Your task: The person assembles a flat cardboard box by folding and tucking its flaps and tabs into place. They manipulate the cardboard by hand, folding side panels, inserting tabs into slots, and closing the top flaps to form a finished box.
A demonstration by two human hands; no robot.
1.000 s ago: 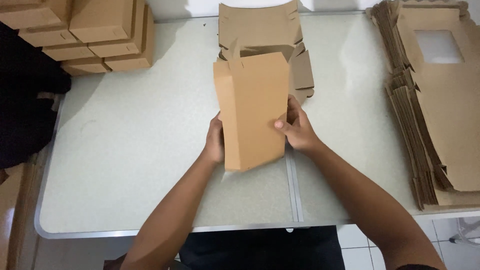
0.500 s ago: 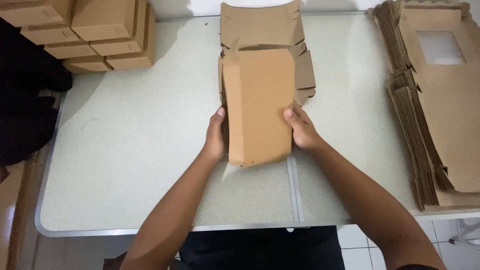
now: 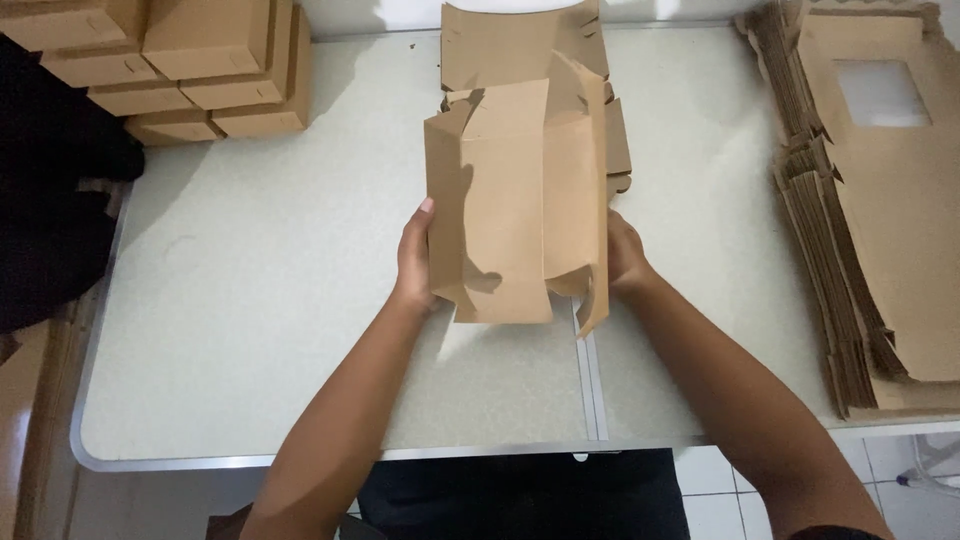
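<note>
1. Head view: both hands are on a half-folded brown cardboard box (image 3: 515,215), held up over the middle of the pale table (image 3: 260,330).
2. The left hand (image 3: 415,258) has its grip clamped on the box's left side; the right hand (image 3: 625,255) grasps the right side (fingers mostly hidden behind a flap).
3. Folded boxes (image 3: 190,60) are stacked far left, flat cardboard blanks (image 3: 870,200) are piled at right.

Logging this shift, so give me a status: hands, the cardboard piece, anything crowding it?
Left hand and right hand grip the half-folded cardboard box by its sides, raised over the table. Flat blank lies just behind; nothing blocking.
</note>
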